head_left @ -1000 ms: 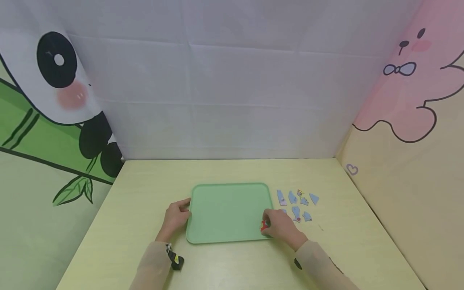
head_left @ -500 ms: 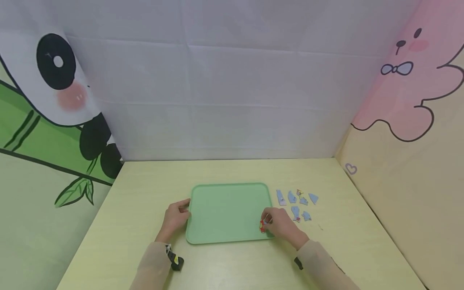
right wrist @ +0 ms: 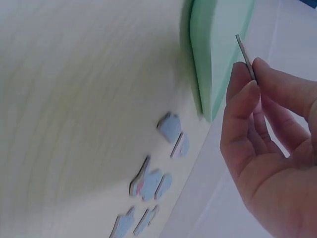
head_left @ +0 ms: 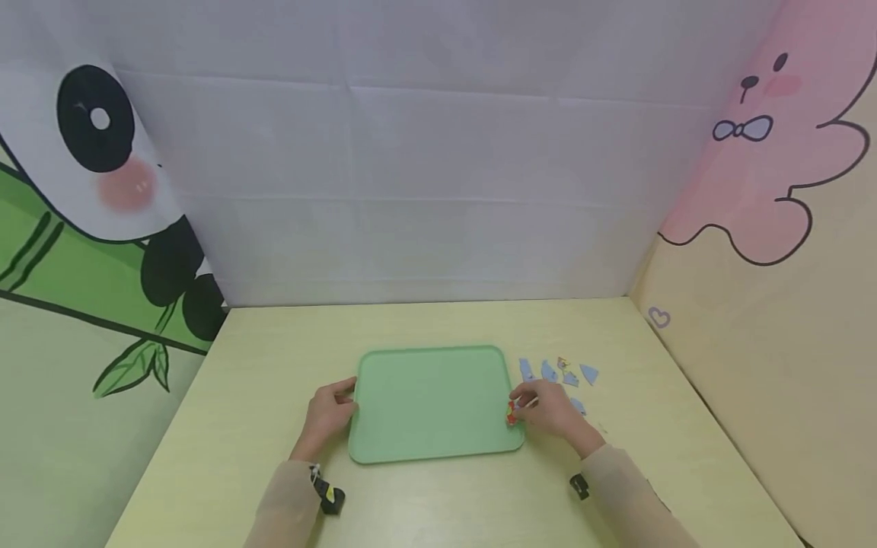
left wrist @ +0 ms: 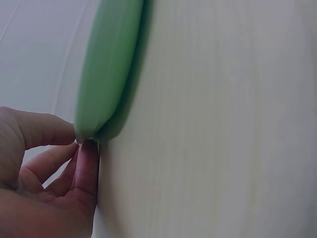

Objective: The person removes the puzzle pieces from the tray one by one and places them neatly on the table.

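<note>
A light green tray (head_left: 432,403) lies on the table in the head view. My left hand (head_left: 329,412) holds its left edge, and in the left wrist view the thumb and fingers pinch the tray's rim (left wrist: 106,69). My right hand (head_left: 546,409) is over the tray's right edge. Between its thumb and fingertips it pinches a small flat puzzle piece (head_left: 511,413) with red on its face. The right wrist view shows this puzzle piece (right wrist: 244,53) edge-on, raised above the tray. Several bluish puzzle pieces (head_left: 588,373) lie right of the tray, some hidden by the right hand.
The pale wooden table (head_left: 425,502) meets a white cloth backdrop (head_left: 438,243) at the back. A panda panel (head_left: 103,190) stands on the left and a pink bear panel (head_left: 767,190) on the right. A black band (head_left: 332,498) sits at the left wrist.
My right hand has moved to the right and slightly away with the red-marked puzzle piece, covering more of the loose pieces. The left hand keeps its place on the tray's edge.
</note>
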`<control>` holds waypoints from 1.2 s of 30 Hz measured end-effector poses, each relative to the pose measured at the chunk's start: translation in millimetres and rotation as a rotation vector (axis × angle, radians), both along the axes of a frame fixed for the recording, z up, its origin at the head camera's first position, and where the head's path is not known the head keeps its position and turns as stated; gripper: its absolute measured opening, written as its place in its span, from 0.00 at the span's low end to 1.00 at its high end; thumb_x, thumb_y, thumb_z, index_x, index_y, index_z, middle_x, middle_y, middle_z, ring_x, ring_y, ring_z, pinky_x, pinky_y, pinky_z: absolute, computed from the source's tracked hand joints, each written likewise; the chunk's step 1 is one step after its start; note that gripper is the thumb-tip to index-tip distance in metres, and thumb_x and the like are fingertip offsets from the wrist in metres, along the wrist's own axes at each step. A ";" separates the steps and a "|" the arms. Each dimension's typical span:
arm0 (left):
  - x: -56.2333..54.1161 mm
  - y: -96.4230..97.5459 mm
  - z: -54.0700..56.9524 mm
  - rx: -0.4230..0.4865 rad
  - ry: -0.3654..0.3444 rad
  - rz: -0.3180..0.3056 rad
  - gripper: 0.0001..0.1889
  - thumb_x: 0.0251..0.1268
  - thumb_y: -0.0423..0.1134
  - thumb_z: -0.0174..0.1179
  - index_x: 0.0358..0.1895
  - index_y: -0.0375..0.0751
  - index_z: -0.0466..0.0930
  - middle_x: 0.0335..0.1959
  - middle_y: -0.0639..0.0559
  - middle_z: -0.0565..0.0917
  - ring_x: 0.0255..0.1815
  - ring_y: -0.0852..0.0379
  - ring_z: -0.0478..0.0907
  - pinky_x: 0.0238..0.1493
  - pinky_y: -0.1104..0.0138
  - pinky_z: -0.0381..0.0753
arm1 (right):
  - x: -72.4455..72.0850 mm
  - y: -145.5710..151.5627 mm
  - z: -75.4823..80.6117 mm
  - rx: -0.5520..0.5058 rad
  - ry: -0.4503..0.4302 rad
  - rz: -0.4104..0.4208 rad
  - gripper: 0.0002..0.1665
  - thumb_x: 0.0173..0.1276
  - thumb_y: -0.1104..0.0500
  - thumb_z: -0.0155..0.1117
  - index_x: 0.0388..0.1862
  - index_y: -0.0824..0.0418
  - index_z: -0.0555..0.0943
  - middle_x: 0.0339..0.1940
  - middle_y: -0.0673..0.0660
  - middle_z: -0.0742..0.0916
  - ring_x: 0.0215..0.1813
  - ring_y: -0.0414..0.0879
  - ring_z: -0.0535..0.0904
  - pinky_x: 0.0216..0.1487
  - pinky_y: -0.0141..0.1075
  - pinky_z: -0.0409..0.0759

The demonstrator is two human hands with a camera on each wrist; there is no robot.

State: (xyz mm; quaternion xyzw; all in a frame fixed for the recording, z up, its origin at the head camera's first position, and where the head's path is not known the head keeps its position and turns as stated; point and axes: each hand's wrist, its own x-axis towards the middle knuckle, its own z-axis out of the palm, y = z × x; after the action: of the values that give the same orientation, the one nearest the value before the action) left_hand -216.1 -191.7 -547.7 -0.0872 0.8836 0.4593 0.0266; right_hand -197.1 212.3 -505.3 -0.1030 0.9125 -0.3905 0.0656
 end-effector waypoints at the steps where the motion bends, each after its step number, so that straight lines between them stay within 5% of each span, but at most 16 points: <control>1: 0.4 -0.2 0.0 0.001 0.001 0.002 0.29 0.53 0.26 0.56 0.64 0.35 0.72 0.48 0.43 0.80 0.36 0.51 0.75 0.31 0.63 0.76 | -1.1 4.1 1.0 -0.007 -0.003 -0.006 0.11 0.55 0.66 0.71 0.38 0.59 0.84 0.30 0.50 0.82 0.34 0.44 0.79 0.31 0.36 0.78; 9: 1.6 1.1 1.3 -0.001 0.001 0.004 0.29 0.53 0.26 0.57 0.64 0.35 0.72 0.46 0.43 0.81 0.36 0.50 0.75 0.31 0.64 0.76 | -9.6 42.5 7.9 -0.049 -0.007 -0.049 0.12 0.58 0.65 0.69 0.42 0.62 0.84 0.33 0.53 0.83 0.35 0.46 0.81 0.29 0.38 0.80; 16: 0.8 3.0 0.8 0.002 -0.004 -0.004 0.29 0.53 0.26 0.56 0.64 0.34 0.71 0.46 0.42 0.80 0.36 0.50 0.74 0.31 0.64 0.75 | -8.4 71.5 9.9 0.018 0.007 -0.090 0.12 0.59 0.63 0.69 0.43 0.62 0.84 0.34 0.53 0.84 0.38 0.48 0.81 0.31 0.38 0.79; 36: 3.8 -0.3 7.5 -0.006 -0.006 -0.009 0.29 0.54 0.27 0.56 0.65 0.35 0.71 0.50 0.42 0.80 0.38 0.50 0.75 0.33 0.63 0.75 | -9.8 141.4 -7.8 0.048 -0.059 -0.207 0.17 0.60 0.62 0.67 0.48 0.66 0.82 0.37 0.60 0.84 0.33 0.52 0.81 0.31 0.40 0.79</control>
State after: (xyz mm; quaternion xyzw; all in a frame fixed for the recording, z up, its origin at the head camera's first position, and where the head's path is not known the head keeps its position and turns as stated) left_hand -212.3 -192.0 -540.2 -0.0846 0.8852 0.4565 0.0314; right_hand -206.9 353.8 -513.1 0.0048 0.9251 -0.3758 0.0545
